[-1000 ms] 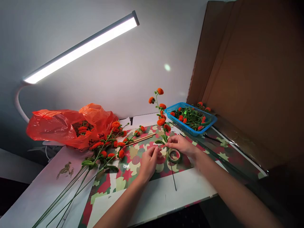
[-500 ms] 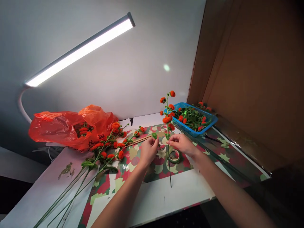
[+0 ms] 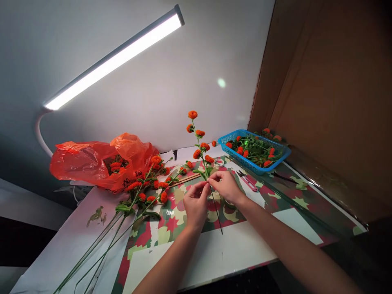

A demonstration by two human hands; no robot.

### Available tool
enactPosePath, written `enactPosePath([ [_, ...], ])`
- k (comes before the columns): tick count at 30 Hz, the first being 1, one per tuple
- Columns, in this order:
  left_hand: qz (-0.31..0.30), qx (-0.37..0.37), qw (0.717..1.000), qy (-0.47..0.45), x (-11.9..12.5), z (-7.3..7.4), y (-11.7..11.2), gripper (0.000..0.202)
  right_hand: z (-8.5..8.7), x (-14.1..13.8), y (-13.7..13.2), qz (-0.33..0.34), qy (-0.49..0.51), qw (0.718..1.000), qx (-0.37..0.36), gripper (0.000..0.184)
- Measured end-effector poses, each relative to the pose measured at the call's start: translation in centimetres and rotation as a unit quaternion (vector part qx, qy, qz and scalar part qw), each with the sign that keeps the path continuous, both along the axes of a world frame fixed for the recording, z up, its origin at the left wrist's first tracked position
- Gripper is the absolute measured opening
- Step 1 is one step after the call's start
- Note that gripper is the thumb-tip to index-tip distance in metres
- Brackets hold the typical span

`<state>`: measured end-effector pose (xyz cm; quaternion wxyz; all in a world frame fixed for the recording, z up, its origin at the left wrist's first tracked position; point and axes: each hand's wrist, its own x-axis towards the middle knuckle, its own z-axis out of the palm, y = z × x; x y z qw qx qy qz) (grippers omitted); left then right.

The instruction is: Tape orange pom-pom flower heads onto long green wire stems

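Note:
Both my hands meet at the middle of an upright artificial flower stem (image 3: 200,151) with several orange pompom blooms. My left hand (image 3: 196,202) pinches the stem from the left, beside a green leaf. My right hand (image 3: 226,185) pinches it from the right, fingertips touching those of the left. The dark wire end (image 3: 218,216) of the stem slants down to the patterned mat (image 3: 171,222). A roll of green tape lies mostly hidden under my right hand.
Several finished orange flower stems (image 3: 143,192) lie left of my hands. An orange plastic bag (image 3: 98,161) with more blooms sits behind them. A blue basket (image 3: 254,150) of blooms stands at back right, red snips (image 3: 248,181) near it. A lamp bar (image 3: 116,57) hangs overhead.
The stem tilted from leaning right to leaning left and its top rose. My left hand moved in until its fingertips met the right hand on the stem.

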<state>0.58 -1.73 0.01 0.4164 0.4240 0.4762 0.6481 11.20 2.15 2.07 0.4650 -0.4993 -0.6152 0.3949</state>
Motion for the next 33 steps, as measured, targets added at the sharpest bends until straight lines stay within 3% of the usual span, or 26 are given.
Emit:
enactPosePath([
  [9,0.004,-0.049,0.999,-0.023,-0.1,-0.1,-0.2,0.029,0.1,0.0,-0.3,0.002,0.024,1.000,0.008,0.017],
  [12,0.026,-0.045,0.998,0.027,0.1,-0.1,-0.3,0.025,0.1,-0.2,-0.5,-0.017,0.023,0.999,0.017,0.017],
  [15,0.047,0.012,0.991,0.123,0.0,-0.1,-0.5,0.019,0.0,-0.3,-0.7,-0.043,0.015,0.999,0.021,0.018],
  [19,0.048,0.097,0.956,0.272,0.0,0.2,-0.7,0.019,-0.3,-0.6,-0.9,-0.075,0.001,0.996,0.040,0.018],
  [27,0.061,0.130,0.882,0.450,0.5,0.2,-0.2,0.020,-0.6,-1.5,-1.5,-0.148,0.009,0.988,0.045,0.017],
  [30,0.068,0.133,0.887,0.438,0.4,0.2,0.0,0.023,-0.7,-1.8,-1.6,-0.150,0.014,0.987,0.061,0.017],
  [33,0.077,0.114,0.924,0.355,0.3,0.5,-0.1,0.022,-0.8,-1.9,-1.6,-0.150,0.026,0.986,0.071,0.017],
])
